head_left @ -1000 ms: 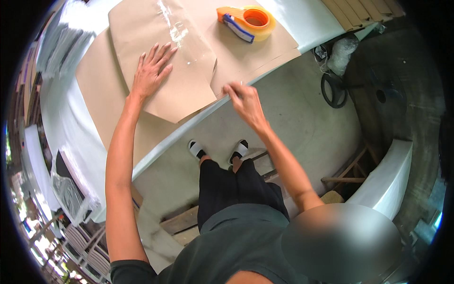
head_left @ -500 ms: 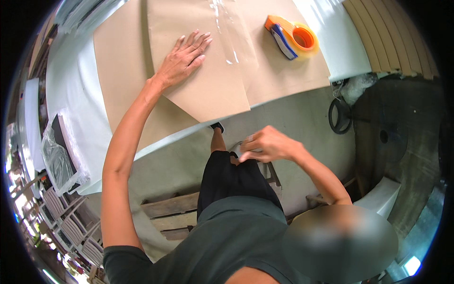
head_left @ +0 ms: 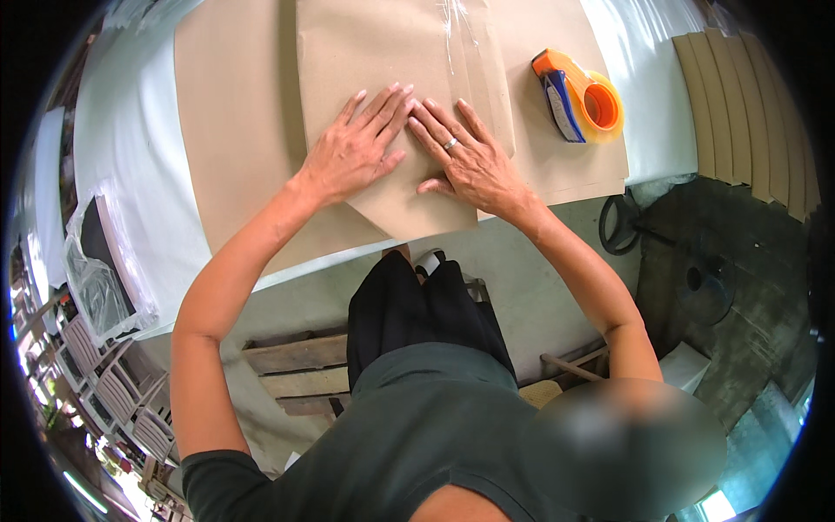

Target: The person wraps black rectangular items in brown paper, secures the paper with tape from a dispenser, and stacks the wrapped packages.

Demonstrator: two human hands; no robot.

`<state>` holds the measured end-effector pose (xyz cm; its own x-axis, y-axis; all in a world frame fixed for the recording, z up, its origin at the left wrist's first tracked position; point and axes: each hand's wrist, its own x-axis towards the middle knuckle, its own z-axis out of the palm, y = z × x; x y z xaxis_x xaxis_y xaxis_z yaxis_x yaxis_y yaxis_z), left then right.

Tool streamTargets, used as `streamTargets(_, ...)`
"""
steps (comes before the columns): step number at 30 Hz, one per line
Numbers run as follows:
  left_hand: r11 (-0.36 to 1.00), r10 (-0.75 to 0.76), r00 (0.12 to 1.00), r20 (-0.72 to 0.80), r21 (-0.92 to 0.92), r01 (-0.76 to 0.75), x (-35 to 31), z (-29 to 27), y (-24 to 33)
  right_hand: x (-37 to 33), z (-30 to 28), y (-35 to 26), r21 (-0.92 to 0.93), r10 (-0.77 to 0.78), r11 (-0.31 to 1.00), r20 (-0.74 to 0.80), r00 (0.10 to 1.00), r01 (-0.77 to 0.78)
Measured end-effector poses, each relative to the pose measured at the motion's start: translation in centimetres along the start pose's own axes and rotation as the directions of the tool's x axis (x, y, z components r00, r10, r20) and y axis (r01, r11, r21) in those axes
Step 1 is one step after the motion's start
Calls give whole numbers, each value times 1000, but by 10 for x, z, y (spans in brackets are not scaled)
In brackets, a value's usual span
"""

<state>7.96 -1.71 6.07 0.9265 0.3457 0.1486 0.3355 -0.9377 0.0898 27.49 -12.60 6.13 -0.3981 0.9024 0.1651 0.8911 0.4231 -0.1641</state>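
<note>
Both of my hands lie flat on a folded piece of brown kraft paper [head_left: 374, 56], with clear tape running along its upper part. My left hand [head_left: 358, 143] has its fingers stretched out and pointing away from me. Beside it, fingertips almost meeting, rests my right hand [head_left: 465, 161], spread out and wearing a ring. Under the folded piece is a larger brown sheet [head_left: 230, 122]. An orange and blue tape dispenser [head_left: 578, 97] with a roll of clear tape lies on that sheet, right of my right hand.
A pale sheet covers the table [head_left: 122, 165]. Stacked brown cardboard [head_left: 739, 113] stands at the far right. Clear plastic packaging [head_left: 100, 278] lies at the left edge. Below the table are wooden slats [head_left: 300, 370] and a black wheel-like ring [head_left: 617, 224].
My right hand has come up from over my lap and settled flat on the folded paper. The paper and the tape dispenser now appear further right and slightly lower in view.
</note>
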Motion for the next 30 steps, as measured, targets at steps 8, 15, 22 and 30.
streamTargets(8, 992, -37, 998, -50, 117, 42, -8, -1, 9, -3, 15, -5, -218, 98, 971, -33, 995, -103)
streamTargets(15, 970, -84, 984, -157, 214, 117, -25, 14, 14, -25, 12, 1, -116, 420, 894, -118, 900, -433)
streamTargets(22, 945, -290, 956, -46, 147, 294, -47, 8, 17, -26, 6, 0, -44, 450, 888, -123, 885, -457)
streamTargets(30, 901, -368, 930, -28, 238, 363, -32, -4, 30, -27, 21, 0, -71, 455, 876, -211, 865, -477)
